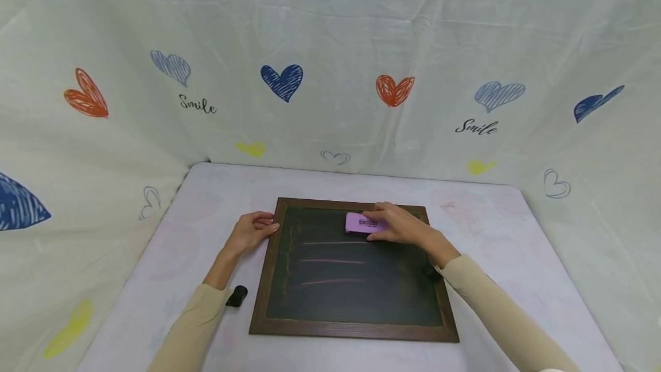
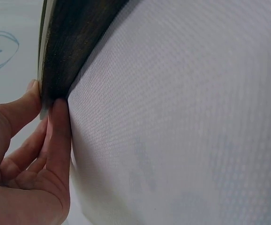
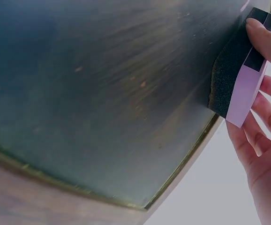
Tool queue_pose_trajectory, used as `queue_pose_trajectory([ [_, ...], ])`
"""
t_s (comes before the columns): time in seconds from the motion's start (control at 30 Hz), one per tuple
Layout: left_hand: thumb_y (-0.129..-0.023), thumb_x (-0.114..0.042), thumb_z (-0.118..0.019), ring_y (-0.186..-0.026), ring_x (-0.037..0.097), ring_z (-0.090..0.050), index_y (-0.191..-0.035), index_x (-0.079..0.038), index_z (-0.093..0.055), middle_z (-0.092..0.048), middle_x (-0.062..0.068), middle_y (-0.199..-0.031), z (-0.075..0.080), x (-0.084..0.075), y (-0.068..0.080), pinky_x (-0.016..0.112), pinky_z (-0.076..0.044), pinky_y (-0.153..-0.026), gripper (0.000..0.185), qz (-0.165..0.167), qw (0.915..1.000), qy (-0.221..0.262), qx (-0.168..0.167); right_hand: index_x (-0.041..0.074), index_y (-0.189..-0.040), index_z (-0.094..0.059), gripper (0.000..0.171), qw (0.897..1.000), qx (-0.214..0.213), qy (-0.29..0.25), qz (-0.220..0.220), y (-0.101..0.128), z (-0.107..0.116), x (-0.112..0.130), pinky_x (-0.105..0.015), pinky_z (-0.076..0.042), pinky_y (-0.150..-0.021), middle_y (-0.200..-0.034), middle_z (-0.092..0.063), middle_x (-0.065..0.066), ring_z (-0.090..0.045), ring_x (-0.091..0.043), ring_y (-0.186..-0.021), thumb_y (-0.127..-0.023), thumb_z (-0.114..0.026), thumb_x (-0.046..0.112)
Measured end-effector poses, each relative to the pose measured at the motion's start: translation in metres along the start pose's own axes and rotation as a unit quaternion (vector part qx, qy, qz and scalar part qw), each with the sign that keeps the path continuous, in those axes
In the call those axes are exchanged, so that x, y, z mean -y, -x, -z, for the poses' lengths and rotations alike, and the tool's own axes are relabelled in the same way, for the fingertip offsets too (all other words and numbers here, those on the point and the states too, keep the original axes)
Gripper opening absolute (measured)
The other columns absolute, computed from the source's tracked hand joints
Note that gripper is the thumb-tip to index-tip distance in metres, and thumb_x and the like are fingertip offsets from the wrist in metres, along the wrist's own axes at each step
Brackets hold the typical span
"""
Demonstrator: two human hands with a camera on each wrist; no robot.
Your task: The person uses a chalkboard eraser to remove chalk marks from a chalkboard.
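- Three pink chalk lines (image 1: 333, 261) remain on the chalkboard (image 1: 361, 297), just below the right hand (image 1: 400, 225); I judge the wiping barely begun, with only the top strip cleared.
- The right hand clasps the purple eraser (image 1: 361, 223), felt side pressed on the board near its far edge.
- The left hand (image 1: 251, 231) pinches the wooden frame (image 2: 67, 51), steadying it on the counter (image 1: 516, 257).
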State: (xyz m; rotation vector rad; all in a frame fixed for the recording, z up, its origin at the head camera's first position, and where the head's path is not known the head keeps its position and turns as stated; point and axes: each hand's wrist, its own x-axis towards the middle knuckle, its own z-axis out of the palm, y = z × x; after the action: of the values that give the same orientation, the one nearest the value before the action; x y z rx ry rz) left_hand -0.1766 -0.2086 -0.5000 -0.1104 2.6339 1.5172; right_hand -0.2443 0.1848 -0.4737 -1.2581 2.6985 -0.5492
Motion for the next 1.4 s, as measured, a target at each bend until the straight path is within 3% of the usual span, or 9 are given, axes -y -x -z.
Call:
queue_pose_trajectory([
  [0.5, -0.097, -0.01, -0.072, -0.099, 0.035, -0.069, -0.128, 0.014, -0.062, -0.068, 0.025, -0.109, 0.004, -0.001, 0.001, 0.029, -0.052, -0.08, 0.04, -0.009, 1.0, 0.003, 0.002, 0.002, -0.132, -0.069, 0.061, 0.999, -0.034, -0.01, -0.018, 0.022, 0.001, -0.011, -0.032, -0.046, -0.075, -0.106, -0.063, -0.006, -0.053, -0.017, -0.088, -0.084, -0.086, 0.036],
  [0.8, -0.097, -0.011, -0.072, -0.099, 0.036, -0.069, -0.129, 0.014, -0.061, -0.067, 0.027, -0.111, 0.006, -0.005, 0.001, 0.033, -0.054, -0.081, 0.042, -0.006, 1.0, -0.002, 0.008, 0.002, -0.129, -0.071, 0.06, 0.998, -0.044, -0.01, -0.034, 0.027, 0.002, -0.011, -0.036, -0.048, -0.079, -0.107, -0.065, -0.005, -0.054, -0.017, -0.09, -0.083, -0.087, 0.037],
  [1.23, -0.097, -0.011, -0.072, -0.098, 0.035, -0.069, -0.129, 0.013, -0.061, -0.067, 0.025, -0.11, 0.002, -0.003, -0.001, 0.035, -0.053, -0.083, 0.042, -0.002, 1.0, -0.003, 0.005, 0.0, -0.13, -0.069, 0.062, 0.998, -0.045, -0.001, -0.055, 0.055, 0.006, -0.007, -0.037, -0.049, -0.081, -0.111, -0.066, -0.006, -0.055, -0.018, -0.094, -0.085, -0.085, 0.039],
  [1.4, -0.098, -0.011, -0.072, -0.101, 0.036, -0.069, -0.13, 0.013, -0.061, -0.067, 0.026, -0.112, 0.002, -0.002, -0.001, 0.036, -0.053, -0.083, 0.042, -0.001, 1.0, -0.004, 0.007, 0.003, -0.129, -0.07, 0.059, 0.998, -0.053, 0.0, -0.041, 0.066, 0.004, -0.008, -0.037, -0.05, -0.08, -0.111, -0.066, -0.004, -0.055, -0.016, -0.094, -0.085, -0.085, 0.039],
])
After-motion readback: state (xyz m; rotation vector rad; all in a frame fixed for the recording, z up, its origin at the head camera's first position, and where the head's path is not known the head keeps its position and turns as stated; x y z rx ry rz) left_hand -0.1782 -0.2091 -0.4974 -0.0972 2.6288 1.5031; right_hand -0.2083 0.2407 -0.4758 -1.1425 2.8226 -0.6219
